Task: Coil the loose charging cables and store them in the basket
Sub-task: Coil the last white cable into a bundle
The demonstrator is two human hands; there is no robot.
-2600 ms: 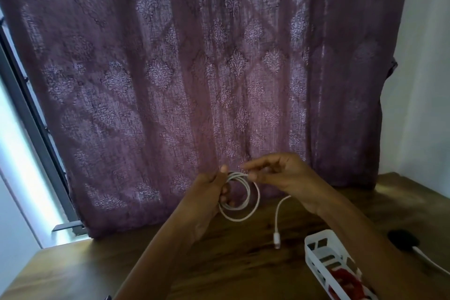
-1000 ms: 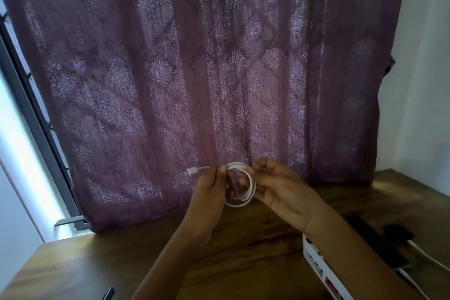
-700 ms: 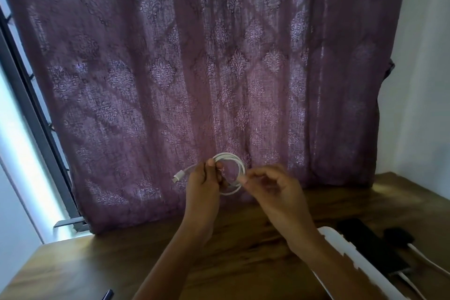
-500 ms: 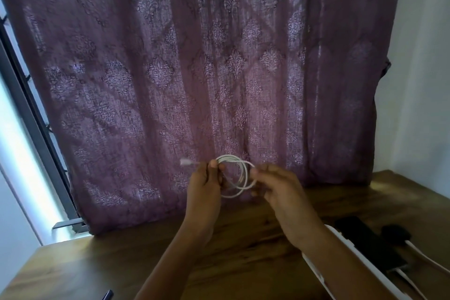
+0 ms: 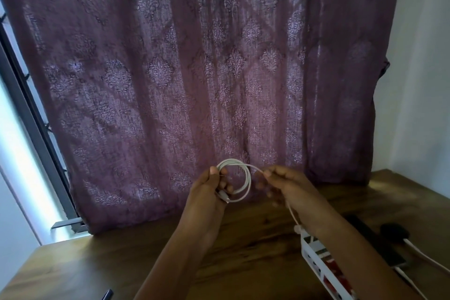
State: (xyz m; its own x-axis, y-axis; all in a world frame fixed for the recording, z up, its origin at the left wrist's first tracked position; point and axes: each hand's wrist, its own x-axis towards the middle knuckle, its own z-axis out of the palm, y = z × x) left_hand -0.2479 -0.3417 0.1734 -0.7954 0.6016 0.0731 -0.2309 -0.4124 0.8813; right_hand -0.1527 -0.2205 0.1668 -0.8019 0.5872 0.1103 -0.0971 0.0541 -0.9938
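- Running up the left edge of the frame: dark metal window frame (image 5: 36, 129), with bright daylight beside it.
- Purple patterned curtain (image 5: 194, 68) fills the upper and middle frame and hangs down to the brown wooden table (image 5: 121, 258).
- Small dark object (image 5: 107, 296) at the bottom edge, left of centre; too little of it shows to identify.
- Left hand (image 5: 209, 192), lower centre, raised above the table. Thumb on top and fingers curled through the loops, gripping the white charging cable (image 5: 246, 182), which is wound into a round coil.
- One white plug end of the cable lies against the left hand's fingers at the coil's lower left.
- Right hand (image 5: 289, 187), just right of the coil, fingertips pinching a strand that leaves the top of the coil. Its other fingers are curled and blurred.
- A loose tail of the same cable hangs below the right hand and ends in a white plug just above the far end of the basket.
- White slotted plastic basket (image 5: 314, 258), lower right on the table, partly hidden by the right forearm; something red (image 5: 333, 268) lies inside.
- Flat black device (image 5: 375, 238) beyond the forearm, on the table.
- Black adapter (image 5: 394, 232) near the right edge, with a white lead (image 5: 423, 256) running off toward the lower right corner.
- White wall (image 5: 423, 80) fills the right edge.
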